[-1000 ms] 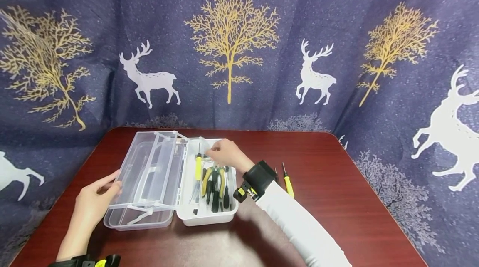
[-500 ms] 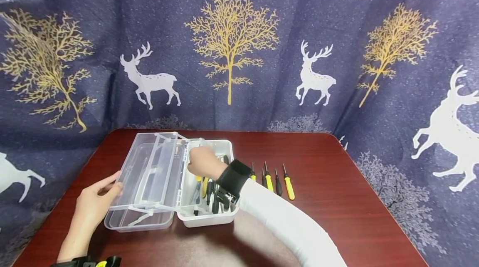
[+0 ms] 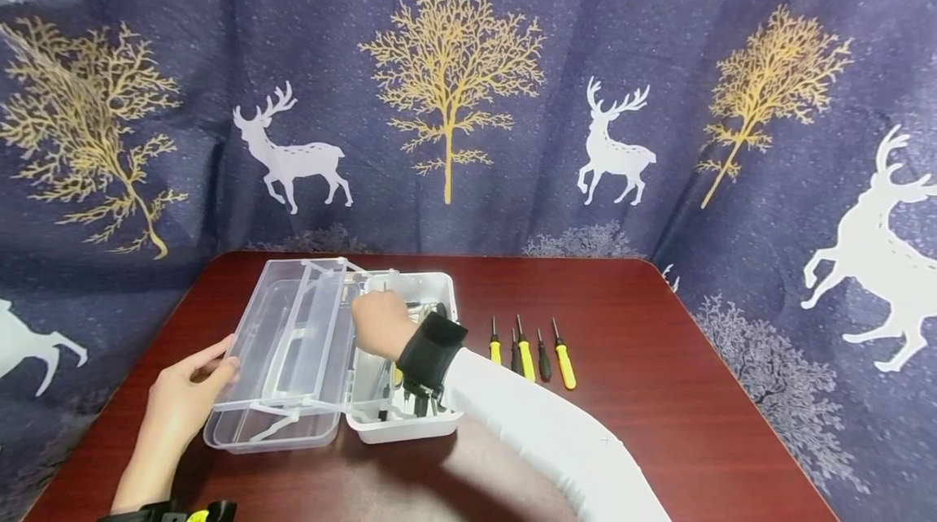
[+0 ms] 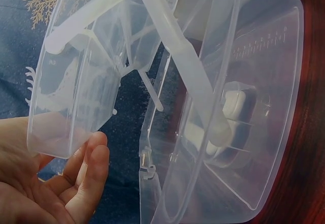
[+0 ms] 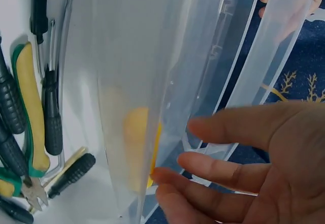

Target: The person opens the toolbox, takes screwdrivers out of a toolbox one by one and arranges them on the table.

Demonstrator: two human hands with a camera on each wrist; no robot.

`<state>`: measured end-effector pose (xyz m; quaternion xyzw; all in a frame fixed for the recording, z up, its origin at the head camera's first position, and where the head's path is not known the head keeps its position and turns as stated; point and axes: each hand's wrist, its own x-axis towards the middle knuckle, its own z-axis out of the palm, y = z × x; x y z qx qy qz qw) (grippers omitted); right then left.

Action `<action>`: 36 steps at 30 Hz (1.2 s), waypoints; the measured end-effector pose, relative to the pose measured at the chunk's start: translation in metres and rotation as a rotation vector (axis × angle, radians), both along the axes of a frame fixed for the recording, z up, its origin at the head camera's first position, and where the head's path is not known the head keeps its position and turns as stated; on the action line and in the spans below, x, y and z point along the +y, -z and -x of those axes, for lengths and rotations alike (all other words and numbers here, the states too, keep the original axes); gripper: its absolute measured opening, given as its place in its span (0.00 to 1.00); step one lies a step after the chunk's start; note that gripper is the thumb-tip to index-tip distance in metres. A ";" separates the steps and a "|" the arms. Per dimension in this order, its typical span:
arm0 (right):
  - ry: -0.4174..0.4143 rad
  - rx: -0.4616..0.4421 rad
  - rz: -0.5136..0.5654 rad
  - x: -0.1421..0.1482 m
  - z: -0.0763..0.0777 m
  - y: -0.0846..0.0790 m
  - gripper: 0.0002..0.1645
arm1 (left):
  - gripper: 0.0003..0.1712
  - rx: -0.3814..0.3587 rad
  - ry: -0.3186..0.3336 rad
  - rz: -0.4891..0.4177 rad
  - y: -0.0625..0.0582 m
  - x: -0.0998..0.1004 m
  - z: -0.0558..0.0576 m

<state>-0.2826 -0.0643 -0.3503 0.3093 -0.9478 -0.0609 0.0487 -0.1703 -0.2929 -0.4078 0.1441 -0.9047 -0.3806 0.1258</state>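
A white toolbox [image 3: 410,430] stands unfolded on the table, its clear trays swung out to the left. My left hand [image 3: 186,388] grips the outer edge of the upper clear tray [image 4: 56,92], fingers around its corner in the left wrist view. My right hand [image 3: 381,325] is over the clear tray beside the white box. In the right wrist view its fingers are extended, thumb apart, with fingertips right at a yellow handle [image 5: 136,142] seen through the cloudy tray wall. Pliers with yellow-green grips [image 5: 33,107] and several black-handled screwdrivers [image 5: 52,117] lie in the box.
To the right of the box several screwdrivers lie in a row, among them a yellow one [image 3: 566,367] and a black one [image 3: 544,363]. A dark patterned cloth [image 3: 512,140] hangs behind the red-brown table [image 3: 703,424].
My right hand has moved left from the far part of the white box to the clear tray. The yellow screwdriver seen there earlier is now mostly hidden in the head view. My left hand stays put.
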 end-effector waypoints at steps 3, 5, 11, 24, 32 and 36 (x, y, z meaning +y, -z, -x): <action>-0.003 -0.032 0.012 -0.002 0.001 0.000 0.04 | 0.28 0.000 0.003 0.004 0.000 -0.001 0.000; -0.010 -0.046 0.010 -0.002 0.003 0.002 0.04 | 0.28 0.005 0.009 -0.001 -0.001 -0.001 0.001; -0.011 -0.088 0.029 -0.002 0.013 0.009 0.07 | 0.27 0.024 0.012 -0.006 -0.001 -0.001 0.001; 0.015 -0.098 -0.074 -0.007 0.011 0.014 0.13 | 0.27 0.009 0.005 0.000 -0.001 0.000 0.002; 0.013 -0.228 0.004 -0.007 0.010 0.015 0.14 | 0.28 0.010 0.009 -0.026 -0.002 -0.001 -0.001; 0.002 -0.254 0.062 -0.003 0.012 0.016 0.05 | 0.27 0.003 0.008 -0.017 -0.002 -0.001 -0.002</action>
